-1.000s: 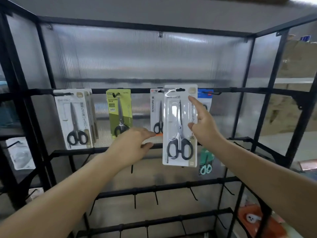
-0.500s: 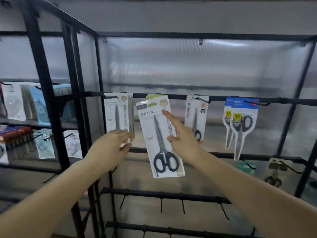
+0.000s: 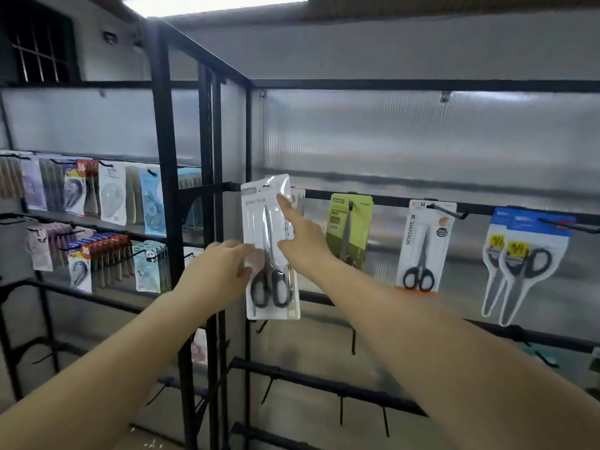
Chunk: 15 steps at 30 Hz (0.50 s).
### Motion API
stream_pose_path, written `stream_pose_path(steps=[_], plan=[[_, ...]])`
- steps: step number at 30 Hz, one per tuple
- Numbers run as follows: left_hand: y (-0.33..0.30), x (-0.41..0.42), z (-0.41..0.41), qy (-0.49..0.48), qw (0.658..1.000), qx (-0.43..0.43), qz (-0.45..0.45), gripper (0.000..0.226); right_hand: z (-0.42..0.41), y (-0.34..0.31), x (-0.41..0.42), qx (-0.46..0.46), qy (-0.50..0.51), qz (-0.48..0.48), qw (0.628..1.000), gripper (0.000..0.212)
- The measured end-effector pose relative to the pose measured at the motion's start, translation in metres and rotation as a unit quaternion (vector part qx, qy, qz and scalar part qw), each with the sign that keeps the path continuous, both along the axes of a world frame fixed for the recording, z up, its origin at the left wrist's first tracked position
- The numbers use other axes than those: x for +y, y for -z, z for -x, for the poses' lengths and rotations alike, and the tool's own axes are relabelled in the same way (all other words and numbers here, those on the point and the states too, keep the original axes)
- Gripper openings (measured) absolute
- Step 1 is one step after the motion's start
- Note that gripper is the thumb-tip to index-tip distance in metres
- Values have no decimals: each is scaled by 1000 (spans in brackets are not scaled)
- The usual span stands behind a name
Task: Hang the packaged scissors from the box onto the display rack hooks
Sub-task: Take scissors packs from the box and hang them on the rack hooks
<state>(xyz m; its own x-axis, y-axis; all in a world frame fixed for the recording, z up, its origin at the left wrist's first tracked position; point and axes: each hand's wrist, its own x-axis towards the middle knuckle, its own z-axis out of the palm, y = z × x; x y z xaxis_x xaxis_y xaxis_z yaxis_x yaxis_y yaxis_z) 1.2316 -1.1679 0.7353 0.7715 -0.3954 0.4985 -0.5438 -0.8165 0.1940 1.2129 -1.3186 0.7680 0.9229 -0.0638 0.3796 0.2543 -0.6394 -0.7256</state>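
Observation:
A white packaged pair of scissors (image 3: 259, 219) with black handles is held upright at the left end of the black display rack's top bar (image 3: 389, 200). My right hand (image 3: 305, 251) grips its right edge, index finger stretched up the front and thumb across it. My left hand (image 3: 214, 271) rests its fingers against the pack's left edge. The pack's top covers the hook behind it. Another white pack (image 3: 297, 198) peeks out just behind. The box is out of view.
Along the same bar hang a green scissors pack (image 3: 349, 222), a white one (image 3: 422, 245) and blue-topped ones (image 3: 526, 254). Bare hooks (image 3: 354, 342) stick out of the lower bars. A black upright post (image 3: 212, 222) stands left of the pack, with stationery packs (image 3: 110, 196) beyond.
The pack in my right hand has travelled left along the bar, past the white and green packs, to the rack's left end. My left hand now touches its edge.

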Motion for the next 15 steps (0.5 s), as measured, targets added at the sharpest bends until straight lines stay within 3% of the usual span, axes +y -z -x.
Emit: stream_pose_path(steps=[3,10,15], plan=[[1,-4,-1,5,1000,3,7,35,-5,-2,-1,24,12,-36,999,83],[-3,-7,-8,4,1000,23,18,42,-14,-10,6,57,28,-1,998,76],[-2,-8,-8,14,999,40,26,40,-17,-16,13,147,40,123,981,74]])
